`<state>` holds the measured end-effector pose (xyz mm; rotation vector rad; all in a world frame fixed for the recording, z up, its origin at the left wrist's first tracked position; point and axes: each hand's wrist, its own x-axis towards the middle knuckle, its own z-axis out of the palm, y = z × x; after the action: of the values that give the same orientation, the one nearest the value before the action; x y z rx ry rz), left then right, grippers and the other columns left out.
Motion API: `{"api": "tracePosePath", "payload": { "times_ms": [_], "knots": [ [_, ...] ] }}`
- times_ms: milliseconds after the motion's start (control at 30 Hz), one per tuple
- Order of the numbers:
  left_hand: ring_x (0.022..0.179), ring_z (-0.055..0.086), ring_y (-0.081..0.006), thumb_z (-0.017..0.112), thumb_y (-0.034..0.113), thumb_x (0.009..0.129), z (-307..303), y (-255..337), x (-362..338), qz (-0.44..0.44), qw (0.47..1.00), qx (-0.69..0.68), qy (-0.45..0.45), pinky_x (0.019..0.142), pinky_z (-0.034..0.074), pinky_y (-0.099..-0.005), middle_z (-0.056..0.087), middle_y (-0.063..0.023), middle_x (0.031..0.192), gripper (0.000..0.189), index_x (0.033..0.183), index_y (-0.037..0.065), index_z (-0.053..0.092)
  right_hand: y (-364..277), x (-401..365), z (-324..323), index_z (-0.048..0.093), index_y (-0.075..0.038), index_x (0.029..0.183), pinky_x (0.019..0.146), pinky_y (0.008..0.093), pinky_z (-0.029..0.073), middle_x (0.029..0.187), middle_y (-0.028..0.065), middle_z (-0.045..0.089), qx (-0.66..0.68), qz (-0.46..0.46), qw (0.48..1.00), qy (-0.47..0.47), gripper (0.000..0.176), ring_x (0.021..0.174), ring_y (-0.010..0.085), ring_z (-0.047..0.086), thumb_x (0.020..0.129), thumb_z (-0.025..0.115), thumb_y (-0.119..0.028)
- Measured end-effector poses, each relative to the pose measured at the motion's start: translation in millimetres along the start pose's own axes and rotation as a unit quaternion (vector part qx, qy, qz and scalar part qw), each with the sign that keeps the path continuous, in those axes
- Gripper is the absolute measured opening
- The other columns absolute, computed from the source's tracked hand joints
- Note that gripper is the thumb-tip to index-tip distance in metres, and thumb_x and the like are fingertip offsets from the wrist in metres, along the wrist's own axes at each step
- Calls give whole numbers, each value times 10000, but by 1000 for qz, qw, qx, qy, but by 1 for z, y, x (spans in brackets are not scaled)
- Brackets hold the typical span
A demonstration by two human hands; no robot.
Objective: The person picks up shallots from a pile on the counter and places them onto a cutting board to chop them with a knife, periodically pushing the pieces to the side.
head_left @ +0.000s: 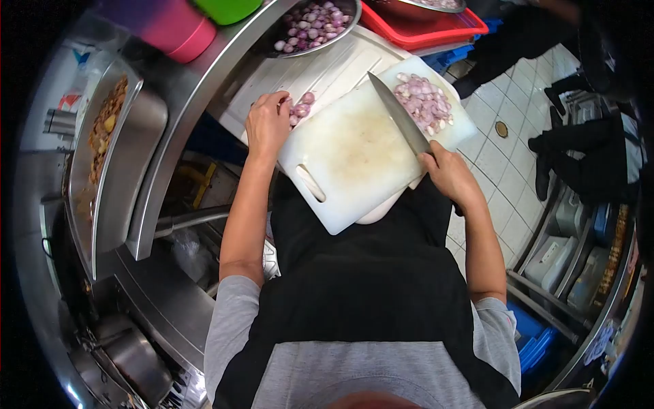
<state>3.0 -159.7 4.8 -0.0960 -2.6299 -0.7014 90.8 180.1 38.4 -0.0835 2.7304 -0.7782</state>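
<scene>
My right hand (pixel 449 174) is wrapped round the handle of a kitchen knife (pixel 400 116). Its broad blade points up and away over the white cutting board (pixel 327 170). A heap of cut shallots (pixel 424 102) covers the board's far right corner, just right of the blade. Off the board's left edge, my left hand (pixel 268 123) is closed, its bent fingertips at a small group of peeled whole shallots (pixel 302 109). A shallot lies right at those fingers, partly hidden by them.
Behind the board stands a metal bowl of whole shallots (pixel 313 28), with a red tray (pixel 422 31) to its right. A steel counter edge (pixel 204 68) runs along the left, holding a deep steel pan (pixel 129 129). People in dark clothes (pixel 579 163) are on the right.
</scene>
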Motion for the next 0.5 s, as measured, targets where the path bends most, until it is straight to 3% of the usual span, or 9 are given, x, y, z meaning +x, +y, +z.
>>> {"api": "tracePosePath", "payload": {
  "times_ms": [100,233,367,500],
  "knots": [
    [901,676,-333,663,71,856,20,34,-10,46,989,-139,-20,810,535,-396,700,-151,967,158,1002,44,718,1,4,6,554,17,1012,809,547,472,890,321,655,6,5,1000,10,311,884,488,631,982,512,-289],
    [896,673,-314,681,19,823,50,89,-32,197,963,-175,-56,794,545,-389,692,-139,983,174,997,10,693,1,7,3,551,5,1031,804,543,487,856,305,664,-19,1,1000,6,299,864,476,645,983,512,-287],
    [871,680,-285,717,31,819,58,99,-46,240,956,-147,-84,780,552,-367,707,-111,986,175,994,29,714,-2,3,6,540,-1,1005,748,538,517,830,276,676,-74,-4,997,24,287,820,457,664,979,519,-286],
    [854,672,-278,727,46,806,52,97,-49,203,961,-171,-72,763,544,-377,701,-94,947,138,944,42,730,-14,-5,15,520,-10,955,655,526,539,767,242,683,-119,-63,989,52,256,747,421,685,967,536,-265]
  ]
}}
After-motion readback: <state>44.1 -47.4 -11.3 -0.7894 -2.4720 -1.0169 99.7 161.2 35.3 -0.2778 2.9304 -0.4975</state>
